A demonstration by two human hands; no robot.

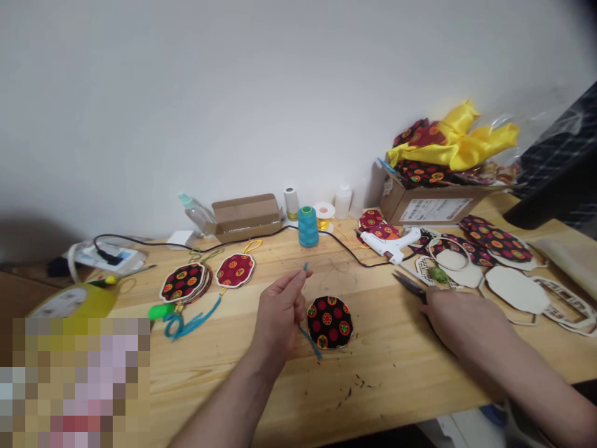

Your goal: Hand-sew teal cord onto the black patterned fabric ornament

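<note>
My left hand [280, 308] is closed in a pinch on a bundle of blue thread [311, 343]. One end of it pokes up above my fingertips, and the other hangs down below the hand. Just to the right of it lies a round black fabric piece [330, 322] with red and green flower patterns. My right hand [459, 320] is closed around dark scissors [409, 285], their blades pointing left over the table. The handles are mostly hidden by my fingers.
At the back stand a blue thread cone [308, 228] and an open cardboard box [246, 221]. A white glue gun [389, 246] lies behind the scissors. Finished patterned pieces [183, 283] sit at left; pale cut-out shapes [517, 292] at right. A carton [431, 202] holds yellow cloth.
</note>
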